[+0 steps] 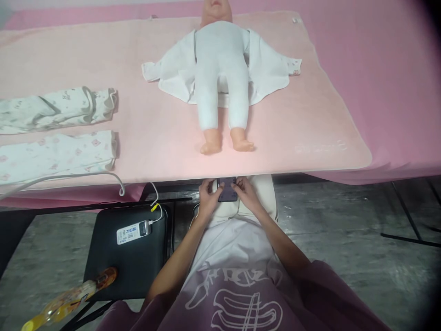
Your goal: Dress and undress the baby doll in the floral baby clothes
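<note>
Below the table's front edge, a dark phone [227,189] is held over the lap. My left hand [208,198] grips its left side and my right hand [246,195] its right side, with both thumbs over the screen. On the table above lies a baby doll [222,59] in a white bodysuit, feet toward me, the top of its head out of frame. A white jacket [268,69] is spread open under the doll, its sleeves stretched out to both sides. Neither hand touches the doll or the jacket.
Two folded patterned garments [51,110] [58,154] lie at the left on a pink mat [310,119]. A cable [86,174] crosses the mat's front edge. At lower left, a black stool [138,271] carries a white power bank [133,232], with a bottle [69,299] beside it.
</note>
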{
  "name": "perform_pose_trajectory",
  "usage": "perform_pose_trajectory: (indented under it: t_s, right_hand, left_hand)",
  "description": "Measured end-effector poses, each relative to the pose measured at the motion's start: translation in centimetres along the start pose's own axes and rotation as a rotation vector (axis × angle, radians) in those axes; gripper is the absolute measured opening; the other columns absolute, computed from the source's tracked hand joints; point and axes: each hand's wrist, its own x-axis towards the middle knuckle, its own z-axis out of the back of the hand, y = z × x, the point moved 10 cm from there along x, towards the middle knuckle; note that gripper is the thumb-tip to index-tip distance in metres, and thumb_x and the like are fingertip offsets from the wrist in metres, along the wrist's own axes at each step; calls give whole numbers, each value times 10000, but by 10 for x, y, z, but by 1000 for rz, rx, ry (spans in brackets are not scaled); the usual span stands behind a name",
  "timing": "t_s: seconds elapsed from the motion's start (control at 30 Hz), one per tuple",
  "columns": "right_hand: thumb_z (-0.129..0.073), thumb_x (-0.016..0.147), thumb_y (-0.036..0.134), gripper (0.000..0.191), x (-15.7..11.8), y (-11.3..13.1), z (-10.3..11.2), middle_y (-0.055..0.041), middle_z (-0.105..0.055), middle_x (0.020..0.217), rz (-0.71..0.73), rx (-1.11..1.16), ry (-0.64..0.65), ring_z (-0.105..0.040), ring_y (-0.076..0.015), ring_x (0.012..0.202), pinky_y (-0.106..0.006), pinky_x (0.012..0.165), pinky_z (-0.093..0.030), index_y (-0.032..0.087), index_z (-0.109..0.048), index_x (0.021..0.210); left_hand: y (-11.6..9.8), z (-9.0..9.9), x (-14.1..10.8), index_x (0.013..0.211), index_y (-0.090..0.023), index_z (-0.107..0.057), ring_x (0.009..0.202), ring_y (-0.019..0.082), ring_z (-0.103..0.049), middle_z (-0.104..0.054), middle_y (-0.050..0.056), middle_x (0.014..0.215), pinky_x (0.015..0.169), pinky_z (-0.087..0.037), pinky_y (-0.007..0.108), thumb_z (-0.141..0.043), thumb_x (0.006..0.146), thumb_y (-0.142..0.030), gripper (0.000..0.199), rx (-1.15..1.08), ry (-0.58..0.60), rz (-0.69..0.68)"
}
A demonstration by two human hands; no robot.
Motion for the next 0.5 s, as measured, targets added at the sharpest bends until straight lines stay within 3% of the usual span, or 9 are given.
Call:
perform_pose_trajectory:
  t_s: [0.13, 0.27, 0.5]
  right_hand:
    - [-656, 981, 543, 284, -1, 0, -1, -19, -641, 896, 3, 35, 24, -627, -244, 856, -381, 808, -502, 276, -562, 970]
    - [-632, 991, 562, 293, -3, 1, 0, -27, -655, 918, 7, 65, 41, -628, -250, 883, -381, 828, -510, 276, -573, 974]
    - [-615, 1003, 561, 293, -5, -1, 0, -29, -657, 955, 2, 99, 67, -625, -243, 898, -377, 851, -504, 270, -589, 981]
  left_hand:
    - [-7, -1, 2, 1063, -217, -765, 1091, 256, -711, -768, 84, 1091, 1016, -554, 376, -906, 818, -497, 398, -7, -24, -13]
    - [-3, 3, 2, 1084, -230, -784, 1107, 269, -709, -763, 94, 1102, 1051, -543, 408, -830, 893, -560, 385, -25, -18, 7]
    - [4, 7, -9, 1349, -316, -768, 1458, 322, -553, -656, 115, 1486, 1235, -477, 500, -901, 847, -540, 565, -47, 150, -18]
